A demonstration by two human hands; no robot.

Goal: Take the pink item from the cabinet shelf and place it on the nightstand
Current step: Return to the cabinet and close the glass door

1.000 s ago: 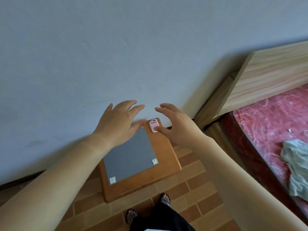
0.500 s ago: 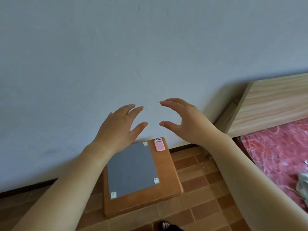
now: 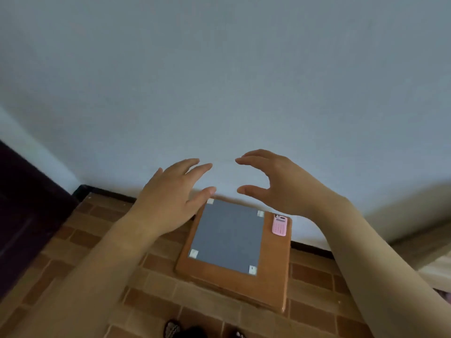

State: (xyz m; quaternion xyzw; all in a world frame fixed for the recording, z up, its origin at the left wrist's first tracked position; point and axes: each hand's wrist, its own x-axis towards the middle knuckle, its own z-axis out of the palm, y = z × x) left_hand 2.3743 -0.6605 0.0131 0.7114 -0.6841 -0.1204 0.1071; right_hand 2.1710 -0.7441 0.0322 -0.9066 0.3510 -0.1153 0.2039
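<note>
Pink item (image 3: pixel 279 225): lies flat on the nightstand (image 3: pixel 275 272), far right corner, beside the grey panel (image 3: pixel 229 236).
My left hand (image 3: pixel 168 203): fingers spread wide, holding nothing, above the nightstand's left edge.
My right hand (image 3: pixel 280 186): fingers loosely curled, empty, clear of the item.
Progress: placement looks done; nothing left, I judge.

A calculator (image 3: pixel 279 225) lies on the nightstand's (image 3: pixel 275 272) far right corner, right of a mat (image 3: pixel 227 236).
</note>
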